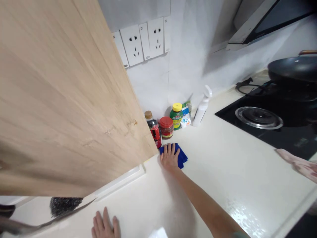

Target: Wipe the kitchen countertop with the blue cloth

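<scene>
A white kitchen table [213,158] ran along a pale wall [153,82], seen from above. The right hand [169,159] lay palm down on a dark blue cloth [182,157], its fingers spread open and pressed flat over the cloth's left part, not closed around it. The cloth lay on the table, with its right side showing past the fingers. The left hand [105,228] was at the bottom edge of the view, open and palm down over the table, holding nothing visible.

Just beyond the cloth, a group of containers stood near the wall. From left to right were a dark bottle [155,132] with a brown cap, partly hidden; a jar with a red lid [166,128]; a green jar with a yellow lid [176,117]; some small packets [185,119]; and a white spray bottle [201,109], upright.

A large pale wooden panel [69,99] filled the left of the view, its lower right corner near the right hand. A dark, bristly scourer [64,205] showed below the panel. White wall sockets [156,36] were above the containers.

On the right, a black stove [262,132] was set in the table, with a dark wok [294,69] at its far side. A pink cloth [300,165] lay by the stove's near edge.
</scene>
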`<act>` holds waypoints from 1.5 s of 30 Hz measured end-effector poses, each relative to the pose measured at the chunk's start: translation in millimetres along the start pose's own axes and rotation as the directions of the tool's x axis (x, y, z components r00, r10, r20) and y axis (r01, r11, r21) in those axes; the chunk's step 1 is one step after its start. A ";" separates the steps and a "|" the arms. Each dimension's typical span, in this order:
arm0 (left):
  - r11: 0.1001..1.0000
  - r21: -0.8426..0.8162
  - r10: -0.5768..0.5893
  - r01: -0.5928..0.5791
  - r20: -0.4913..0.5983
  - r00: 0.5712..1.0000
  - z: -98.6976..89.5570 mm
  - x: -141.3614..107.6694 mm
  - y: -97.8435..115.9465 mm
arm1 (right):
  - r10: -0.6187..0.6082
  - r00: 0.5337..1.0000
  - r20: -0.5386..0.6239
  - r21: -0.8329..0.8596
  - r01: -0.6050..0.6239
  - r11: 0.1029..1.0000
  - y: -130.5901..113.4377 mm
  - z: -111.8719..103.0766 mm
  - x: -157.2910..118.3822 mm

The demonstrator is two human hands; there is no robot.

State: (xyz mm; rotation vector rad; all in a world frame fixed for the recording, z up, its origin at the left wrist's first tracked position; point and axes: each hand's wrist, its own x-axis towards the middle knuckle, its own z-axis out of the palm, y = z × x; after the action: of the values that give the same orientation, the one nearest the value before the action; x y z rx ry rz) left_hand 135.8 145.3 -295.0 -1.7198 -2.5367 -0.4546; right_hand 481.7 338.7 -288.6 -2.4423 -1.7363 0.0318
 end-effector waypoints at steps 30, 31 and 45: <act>0.998 0.014 0.069 -0.069 -0.039 0.997 -1.4 -4.6 -4.2 | -0.258 0.952 -0.167 0.175 0.286 0.942 -11.1 -3.4 -26.1; 0.998 0.012 0.065 -0.065 -0.037 0.997 -1.4 -4.5 -4.8 | -0.266 0.948 -0.172 0.178 0.296 0.939 -9.4 -5.5 -33.0; 0.994 -0.099 0.041 -0.044 -0.033 0.999 -2.3 -9.5 -4.7 | -0.398 0.869 -0.293 0.233 0.469 0.852 1.7 0.3 -241.2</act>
State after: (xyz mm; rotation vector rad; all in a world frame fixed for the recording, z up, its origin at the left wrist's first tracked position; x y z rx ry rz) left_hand 134.8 134.5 -295.7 -1.7805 -2.4912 -0.6109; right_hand 403.2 111.1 -305.2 -1.7202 -1.9662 -0.0410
